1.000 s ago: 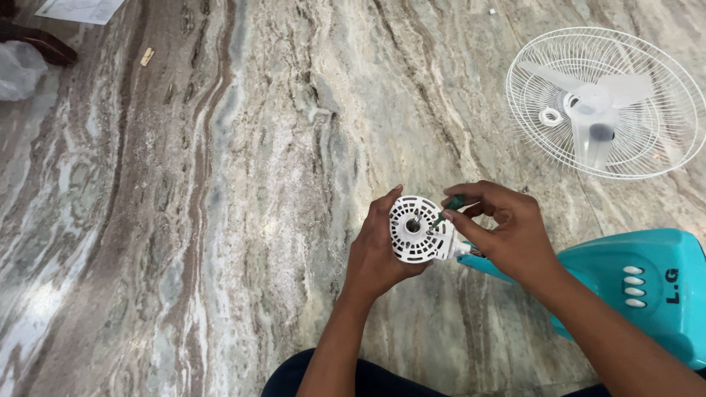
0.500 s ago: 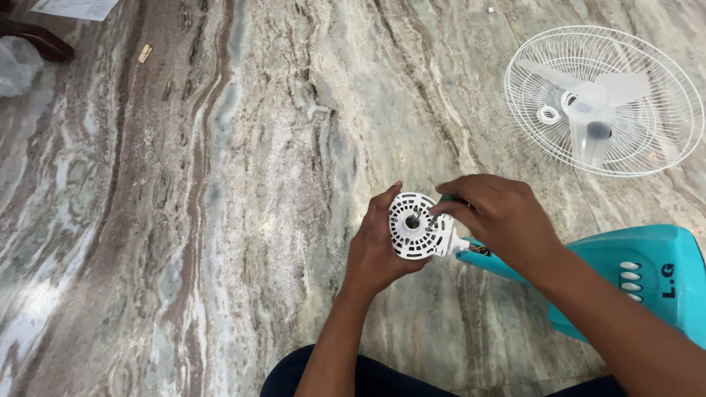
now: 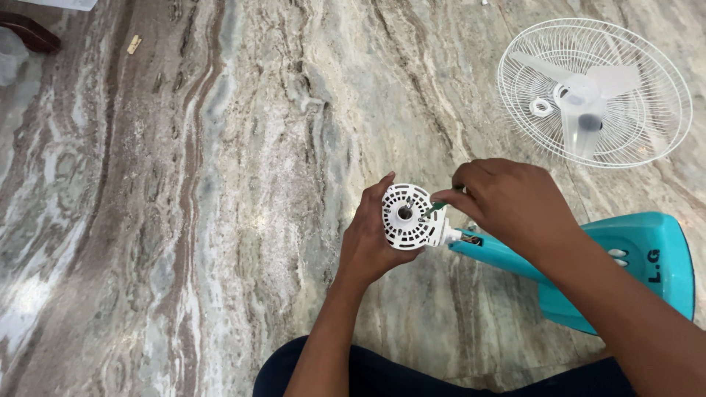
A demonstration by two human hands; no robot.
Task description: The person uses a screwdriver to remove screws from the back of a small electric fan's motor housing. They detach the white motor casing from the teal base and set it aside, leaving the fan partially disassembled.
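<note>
Two bare hands meet over a polished stone floor (image 3: 184, 220), a glossy slab veined in grey, green, cream and rust-brown streaks that run up and away from the camera. The left hand (image 3: 371, 239) is wrapped around a white moulded plastic motor housing (image 3: 407, 217), round and drum-shaped, its face pierced by rings of short ventilation slots around a dark centre hole; thumb and fingers curl about its rim from the left and below. The right hand (image 3: 507, 202) comes in from the right with its fingertips pressed together, pinching a slim green-handled screwdriver (image 3: 435, 209), whose thin shaft slants down onto the slotted face near the centre hole. The housing sits at the end of a smooth teal plastic neck, joined to a glossy teal fan base (image 3: 647, 272) that lies on the floor at the right, with small white oval buttons on it. Well apart, at the upper right, a round white wire fan guard (image 3: 647, 140) rests flat on the floor, its fine radial spokes cradling a translucent three-bladed fan blade (image 3: 585, 99) and a small white ring.
</note>
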